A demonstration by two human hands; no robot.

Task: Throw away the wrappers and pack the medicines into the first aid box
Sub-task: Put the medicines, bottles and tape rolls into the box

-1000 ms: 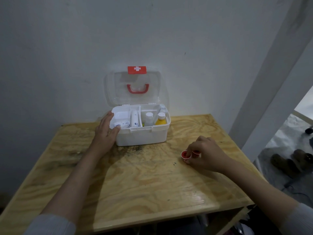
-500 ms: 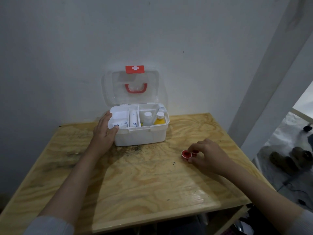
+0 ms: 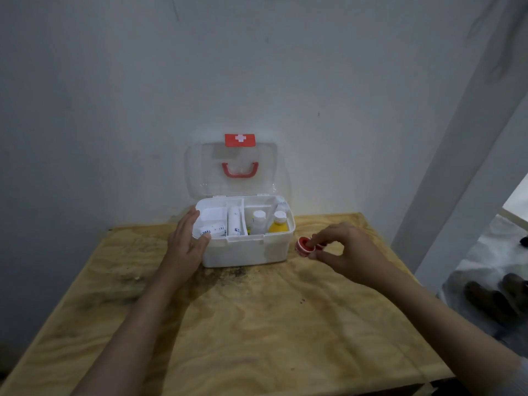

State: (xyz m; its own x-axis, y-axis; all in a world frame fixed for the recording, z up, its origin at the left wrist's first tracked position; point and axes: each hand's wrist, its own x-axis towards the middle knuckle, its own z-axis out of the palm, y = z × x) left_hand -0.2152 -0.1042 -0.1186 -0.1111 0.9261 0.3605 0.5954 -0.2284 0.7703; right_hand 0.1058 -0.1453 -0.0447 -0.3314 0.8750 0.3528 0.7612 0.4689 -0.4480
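A white first aid box stands open at the back of the wooden table, its clear lid upright against the wall. Inside are a white tube, a white bottle, a yellow bottle and a small white packet. My left hand rests flat against the box's left side, thumb on the rim. My right hand holds two small red round tins just right of the box, lifted a little off the table.
The wooden table meets a white wall behind. A white post rises at the right. Beyond the table's right edge, dark shoes lie on the floor.
My right hand has carried the red tins from the table's right side up and towards the box. My left hand has stayed on the box's left side.
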